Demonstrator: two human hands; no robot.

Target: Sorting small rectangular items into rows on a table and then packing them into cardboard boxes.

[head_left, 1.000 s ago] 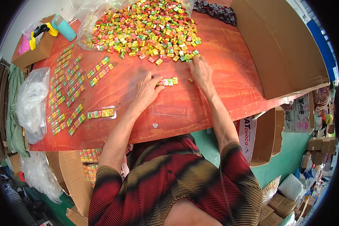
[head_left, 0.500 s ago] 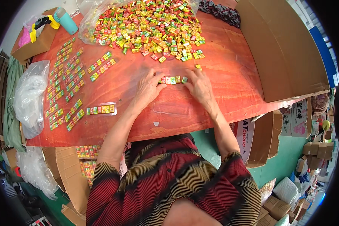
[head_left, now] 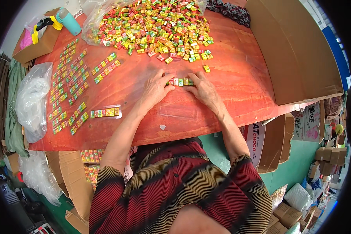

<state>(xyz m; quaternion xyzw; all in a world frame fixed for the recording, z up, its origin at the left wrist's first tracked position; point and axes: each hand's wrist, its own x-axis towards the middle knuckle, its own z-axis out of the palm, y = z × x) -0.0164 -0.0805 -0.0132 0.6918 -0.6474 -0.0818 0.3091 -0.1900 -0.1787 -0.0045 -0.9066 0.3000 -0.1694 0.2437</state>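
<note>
A short row of small colourful boxes (head_left: 178, 82), in red, white, green and yellow, lies on the red tabletop between my hands. My left hand (head_left: 155, 86) pinches its left end between thumb and fingers. At the right end my right hand (head_left: 203, 89) closes in the same way, its fingertips covering part of the last box. One loose yellow box (head_left: 206, 69) sits just beyond my right fingers. Nearer to me lies an empty clear plastic tray (head_left: 178, 112). To the left, another clear tray (head_left: 119, 112) holds a finished-looking row of boxes.
A large heap of small boxes (head_left: 156, 31) spreads from a clear bag at the back. Several lined-up rows (head_left: 77, 80) cover the table's left side. A tall cardboard box (head_left: 296, 54) stands at right; a turquoise bottle (head_left: 69, 22) and small carton (head_left: 35, 48) stand far left.
My right hand has moved left, bringing the end box against the row and closing the gap. My left hand has hardly moved.
</note>
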